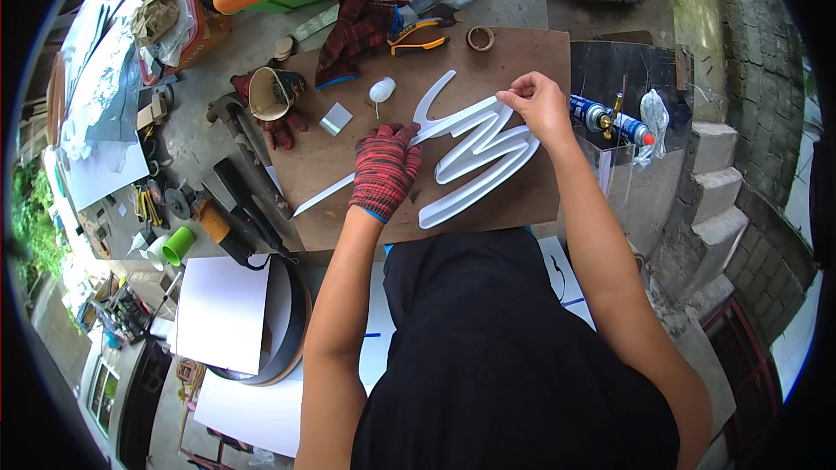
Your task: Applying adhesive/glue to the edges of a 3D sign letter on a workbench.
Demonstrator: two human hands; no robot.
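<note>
A white, raised-edge shape like a flowing script letter (pixel 483 152) lies on a brown board (pixel 340 218). My left hand (pixel 385 170), in a red and black knit glove with a blue cuff, closes on a thin white strip (pixel 324 195) at the shape's left side. The strip's free end slants down to the left across the board. My bare right hand (pixel 537 104) pinches the shape's upper right corner between thumb and fingers. Whether the strip reaches that pinch, I cannot tell. Left of the shape, a small white cup-like thing (pixel 381 89) stands near a clear square piece (pixel 336 119).
Orange-handled pliers (pixel 418 35), a tape roll (pixel 480 38) and a dark red glove (pixel 353 30) lie along the board's far side. A cup (pixel 270 94) and an angle grinder (pixel 213 218) are at left. Blue spray cans (pixel 592 111) lie at right.
</note>
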